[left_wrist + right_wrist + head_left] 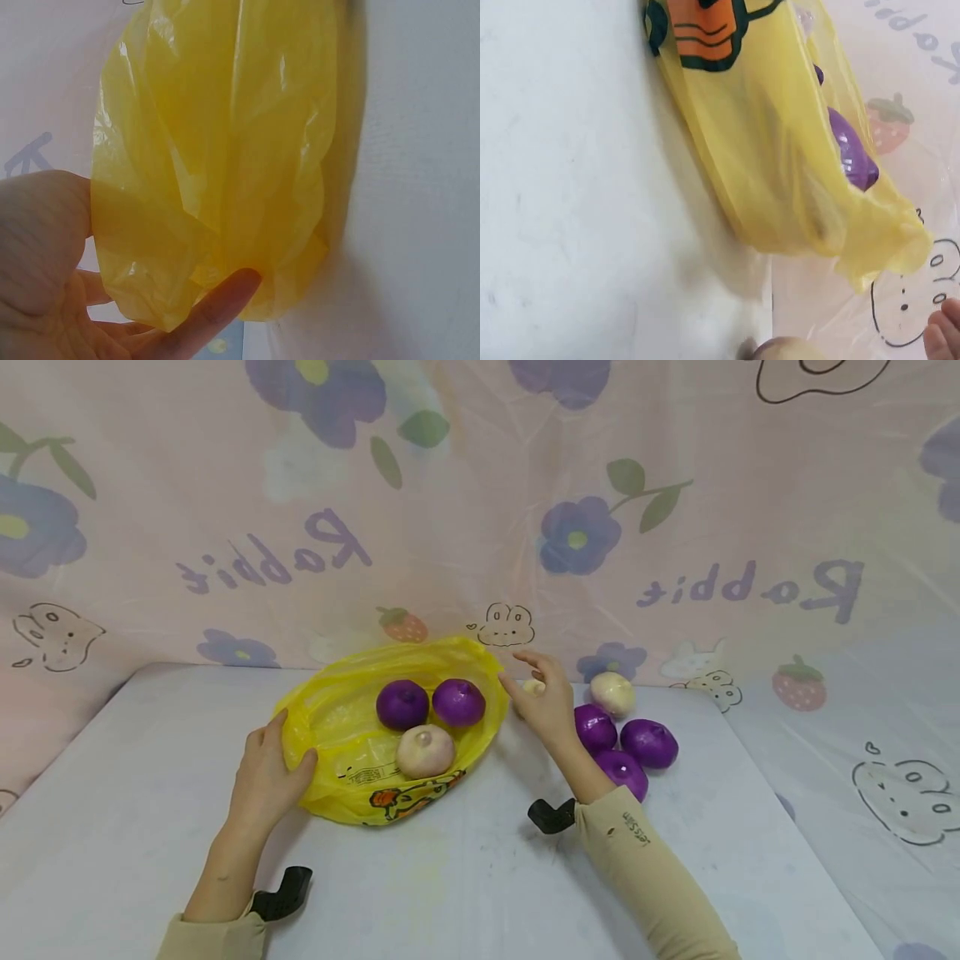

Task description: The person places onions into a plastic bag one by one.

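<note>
A yellow plastic bag [337, 727] lies with its mouth facing up. Inside it are two shiny purple onions [402, 705] [459, 702] and a whitish onion [425, 752]. My left hand [264, 772] grips the bag's left edge, thumb on one side of the film and fingers on the other; the film covers part of the thumb side in the left wrist view. My right hand [546, 703] is at the bag's right rim, fingers extended and nothing in them. In the right wrist view its fingertips [943, 334] show apart from the bag.
To the right lie purple onions [595, 729] [649, 743] [622, 774] and a whitish onion [612, 694]. Another pale onion [533, 687] is partly hidden behind my right hand. A printed curtain [465, 527] hangs behind the white table [420, 893].
</note>
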A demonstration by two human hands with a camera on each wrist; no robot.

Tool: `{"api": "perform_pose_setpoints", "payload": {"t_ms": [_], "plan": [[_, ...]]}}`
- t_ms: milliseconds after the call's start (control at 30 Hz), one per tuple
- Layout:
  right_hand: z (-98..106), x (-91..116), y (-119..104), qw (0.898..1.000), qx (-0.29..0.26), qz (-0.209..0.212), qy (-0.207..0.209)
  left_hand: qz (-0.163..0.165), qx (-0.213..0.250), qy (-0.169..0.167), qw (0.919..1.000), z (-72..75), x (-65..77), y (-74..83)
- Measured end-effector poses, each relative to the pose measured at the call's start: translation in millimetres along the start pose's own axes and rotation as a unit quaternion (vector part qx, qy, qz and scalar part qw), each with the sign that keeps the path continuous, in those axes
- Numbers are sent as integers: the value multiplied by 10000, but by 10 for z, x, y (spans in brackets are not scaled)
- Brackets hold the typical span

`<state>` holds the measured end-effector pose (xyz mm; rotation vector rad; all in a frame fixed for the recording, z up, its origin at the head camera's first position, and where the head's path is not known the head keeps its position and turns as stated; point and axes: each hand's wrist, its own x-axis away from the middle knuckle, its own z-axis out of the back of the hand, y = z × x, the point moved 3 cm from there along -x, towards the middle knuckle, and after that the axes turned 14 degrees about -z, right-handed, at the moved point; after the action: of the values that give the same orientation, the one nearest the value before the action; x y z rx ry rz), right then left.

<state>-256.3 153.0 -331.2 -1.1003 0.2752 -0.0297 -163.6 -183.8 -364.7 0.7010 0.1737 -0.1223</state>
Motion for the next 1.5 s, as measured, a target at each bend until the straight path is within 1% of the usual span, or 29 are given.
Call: {"api": "perform_pose_setpoints", "payload": {"t_ms": [233, 333, 467, 533, 667, 867, 967, 1167, 1300, 1500], "plan": [[19, -62, 157, 9985, -185, -412, 294, -44, -17, 102, 9999, -6, 3, -6], [31, -75, 225, 9967, -109, -681, 432, -55, -23, 128, 9999, -8, 5, -6], [40, -90, 316, 9929, 93, -1035, 581, -8, -13, 61, 10000, -8, 5, -4], [42, -96, 361, 9912, 154, -1170, 605, 18, -3, 21, 10000, -7, 3, -4], [43, -109, 439, 9890, 231, -1312, 643, 54, 24, -36, 10000, -4, 1, -2], [36, -133, 510, 9872, 334, -1402, 689, 42, 13, 7, 10000, -3, -3, -1], [26, -144, 540, 9867, 401, -1445, 629, 46, 10, -6, 10000, -3, 0, -3], [25, -155, 579, 9836, 821, -1520, 523, 53, 17, -27, 10000, -2, 0, -8], [30, -170, 598, 9821, 1071, -1490, 430, 50, 21, -53, 10000, 2, 1, -6], [35, -202, 632, 9845, 1196, -1266, 226, 60, 25, -60, 10000, 1, 1, -5]]}}
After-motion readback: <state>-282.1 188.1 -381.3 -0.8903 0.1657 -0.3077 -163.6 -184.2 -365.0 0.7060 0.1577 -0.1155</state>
